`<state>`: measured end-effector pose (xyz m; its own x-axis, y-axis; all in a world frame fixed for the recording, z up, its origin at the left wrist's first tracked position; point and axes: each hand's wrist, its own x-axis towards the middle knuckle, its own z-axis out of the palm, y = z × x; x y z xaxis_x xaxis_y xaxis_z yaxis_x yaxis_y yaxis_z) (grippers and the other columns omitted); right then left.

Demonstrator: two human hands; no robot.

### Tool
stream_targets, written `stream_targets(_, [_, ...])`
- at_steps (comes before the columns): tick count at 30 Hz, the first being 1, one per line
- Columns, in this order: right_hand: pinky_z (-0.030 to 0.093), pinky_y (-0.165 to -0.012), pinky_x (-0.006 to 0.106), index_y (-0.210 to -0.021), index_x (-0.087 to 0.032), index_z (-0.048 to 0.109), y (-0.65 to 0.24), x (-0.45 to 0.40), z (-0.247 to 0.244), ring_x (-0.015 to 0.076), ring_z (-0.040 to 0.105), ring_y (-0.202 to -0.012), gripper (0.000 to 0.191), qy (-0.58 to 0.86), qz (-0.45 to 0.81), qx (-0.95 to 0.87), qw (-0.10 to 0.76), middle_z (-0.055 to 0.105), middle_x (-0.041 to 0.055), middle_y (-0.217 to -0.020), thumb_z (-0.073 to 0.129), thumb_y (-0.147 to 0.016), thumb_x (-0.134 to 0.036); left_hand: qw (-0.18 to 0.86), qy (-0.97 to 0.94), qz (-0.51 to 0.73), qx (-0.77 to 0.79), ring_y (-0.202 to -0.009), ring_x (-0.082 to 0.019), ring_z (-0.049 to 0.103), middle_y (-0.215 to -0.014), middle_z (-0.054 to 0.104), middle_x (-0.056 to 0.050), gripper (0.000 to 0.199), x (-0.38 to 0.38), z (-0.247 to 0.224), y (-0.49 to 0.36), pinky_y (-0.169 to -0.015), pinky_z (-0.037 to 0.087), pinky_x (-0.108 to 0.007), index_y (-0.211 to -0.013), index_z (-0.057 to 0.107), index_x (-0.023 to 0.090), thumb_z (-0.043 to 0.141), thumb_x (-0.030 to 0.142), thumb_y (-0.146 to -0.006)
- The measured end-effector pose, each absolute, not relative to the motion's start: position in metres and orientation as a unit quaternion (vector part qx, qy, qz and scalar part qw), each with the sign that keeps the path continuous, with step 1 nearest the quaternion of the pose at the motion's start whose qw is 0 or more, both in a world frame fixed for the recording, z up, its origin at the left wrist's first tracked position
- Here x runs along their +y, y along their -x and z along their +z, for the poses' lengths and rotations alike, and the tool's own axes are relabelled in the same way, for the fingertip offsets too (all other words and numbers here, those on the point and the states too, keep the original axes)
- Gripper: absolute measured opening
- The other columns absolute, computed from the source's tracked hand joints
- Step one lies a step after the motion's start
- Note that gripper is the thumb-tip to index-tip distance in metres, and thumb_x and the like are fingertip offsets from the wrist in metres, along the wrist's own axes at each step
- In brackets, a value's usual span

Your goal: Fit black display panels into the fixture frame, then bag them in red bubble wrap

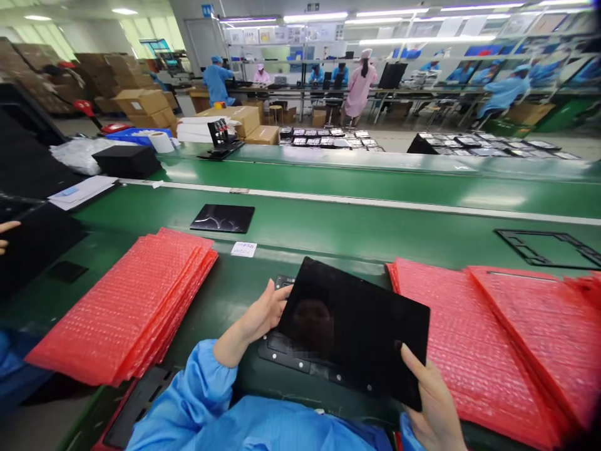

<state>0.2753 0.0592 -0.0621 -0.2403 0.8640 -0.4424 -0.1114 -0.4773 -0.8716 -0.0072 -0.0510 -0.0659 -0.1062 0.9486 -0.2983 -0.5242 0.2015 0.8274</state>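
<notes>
A glossy black tablet screen is tilted in front of me, its face towards me. My right hand grips its lower right edge, thumb on the front and the other fingers mostly hidden behind. My left hand is at its left edge, thumb raised and fingers stretched towards it; some fingertips are hidden, so contact is unclear. Beneath the screen a flat black plate with several light round spots along its edge lies on the green bench, largely covered.
Red bubble-wrap pouches are stacked at left, with more red pouches at right. Beyond lie another black screen, a paper label and a black frame. At far left, a co-worker's hand is by a dark sheet.
</notes>
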Motion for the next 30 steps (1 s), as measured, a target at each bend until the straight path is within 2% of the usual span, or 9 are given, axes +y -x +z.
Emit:
stream_targets(2, [0.052, -0.095, 0.045, -0.132, -0.022, 0.055, -0.265, 0.060, -0.068, 0.0306, 0.065, -0.109, 0.064, 0.497, 0.703, -0.403, 0.311, 0.071, 0.0065, -0.116, 0.071, -0.074, -0.044, 0.633, -0.235, 0.605, 0.422, -0.095, -0.024, 0.065, -0.106, 0.069, -0.011, 0.058, -0.052, -0.062, 0.007, -0.085, 0.046, -0.035, -0.133, 0.052, 0.018, 0.041, 0.056, -0.091])
stream_targets(4, [0.045, -0.102, 0.046, -0.134, -0.021, 0.052, -0.259, 0.066, -0.080, 0.0300, 0.060, -0.116, 0.067, 0.494, 0.647, -0.491, 0.310, 0.067, 0.0071, -0.122, 0.070, -0.074, -0.047, 0.588, -0.254, 0.614, 0.462, -0.087, -0.020, 0.065, -0.099, 0.070, -0.007, 0.050, -0.055, -0.064, 0.008, -0.082, 0.046, -0.032, -0.131, 0.054, 0.019, 0.059, 0.041, -0.086])
stream_targets(7, [0.031, -0.112, 0.046, -0.138, -0.022, 0.047, -0.255, 0.077, -0.104, 0.0292, 0.047, -0.129, 0.074, 0.495, 0.490, -0.640, 0.324, 0.056, 0.0074, -0.137, 0.068, -0.074, -0.052, 0.490, -0.293, 0.578, 0.583, -0.069, -0.015, 0.060, -0.081, 0.068, -0.002, 0.058, -0.060, -0.079, 0.012, -0.069, 0.045, -0.028, -0.138, 0.044, 0.020, 0.060, 0.038, -0.085])
stream_targets(9, [0.027, -0.114, 0.046, -0.139, -0.022, 0.045, -0.255, 0.082, -0.117, 0.0288, 0.045, -0.131, 0.075, 0.501, 0.433, -0.687, 0.301, 0.053, 0.0077, -0.140, 0.065, -0.075, -0.055, 0.392, -0.342, 0.529, 0.671, -0.067, -0.014, 0.056, -0.084, 0.066, -0.003, 0.056, -0.063, -0.093, 0.014, -0.066, 0.045, -0.027, -0.136, 0.046, 0.020, 0.060, 0.037, -0.085])
stream_targets(12, [0.036, -0.108, 0.043, -0.137, -0.017, 0.048, -0.256, 0.084, -0.125, 0.0291, 0.053, -0.123, 0.074, 0.499, 0.423, -0.706, 0.272, 0.059, 0.0099, -0.133, 0.064, -0.075, -0.055, 0.278, -0.389, 0.474, 0.739, -0.066, -0.011, 0.051, -0.099, 0.060, -0.004, 0.043, -0.066, -0.110, 0.016, -0.072, 0.046, -0.029, -0.120, 0.059, 0.019, 0.066, 0.031, -0.079])
stream_targets(17, [0.050, -0.091, 0.039, -0.134, -0.015, 0.051, -0.256, 0.083, -0.124, 0.0283, 0.062, -0.106, 0.075, 0.484, 0.436, -0.708, 0.273, 0.069, 0.0085, -0.116, 0.069, -0.071, -0.053, 0.257, -0.389, 0.450, 0.761, -0.061, -0.009, 0.045, -0.091, 0.053, -0.001, 0.037, -0.069, -0.122, 0.016, -0.069, 0.044, -0.028, -0.113, 0.062, 0.019, 0.066, 0.025, -0.076])
stream_targets(20, [0.052, -0.086, 0.038, -0.132, -0.015, 0.052, -0.256, 0.083, -0.124, 0.0275, 0.064, -0.102, 0.073, 0.481, 0.440, -0.704, 0.281, 0.070, 0.0075, -0.111, 0.069, -0.071, -0.052, 0.253, -0.391, 0.440, 0.768, -0.061, -0.009, 0.045, -0.091, 0.053, 0.000, 0.037, -0.068, -0.122, 0.016, -0.068, 0.044, -0.027, -0.112, 0.062, 0.019, 0.066, 0.024, -0.076])
stream_targets(30, [0.053, -0.081, 0.036, -0.133, -0.017, 0.052, -0.257, 0.082, -0.126, 0.0263, 0.066, -0.093, 0.073, 0.493, 0.422, -0.712, 0.269, 0.070, 0.0076, -0.113, 0.069, -0.071, -0.052, 0.245, -0.400, 0.416, 0.780, -0.060, -0.009, 0.046, -0.091, 0.054, -0.001, 0.037, -0.067, -0.121, 0.015, -0.067, 0.046, -0.027, -0.113, 0.061, 0.017, 0.066, 0.024, -0.077])
